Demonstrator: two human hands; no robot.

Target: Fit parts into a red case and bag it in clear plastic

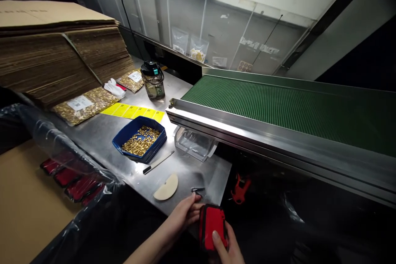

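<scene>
Both hands hold a small red pouch with black trim at the near edge of the steel table. My left hand grips its left side with the fingers curled at the top corner. My right hand holds its lower right side, thumb pressed on the red face. Just beyond the pouch lies a small dark metal part and a pale half-round scraper.
A blue tray of small brass parts and a utility knife lie ahead. Yellow labels, bagged brass parts, white gloves, a bottle and stacked cardboard sit left. A green conveyor runs right. Red pouches fill a plastic-lined box.
</scene>
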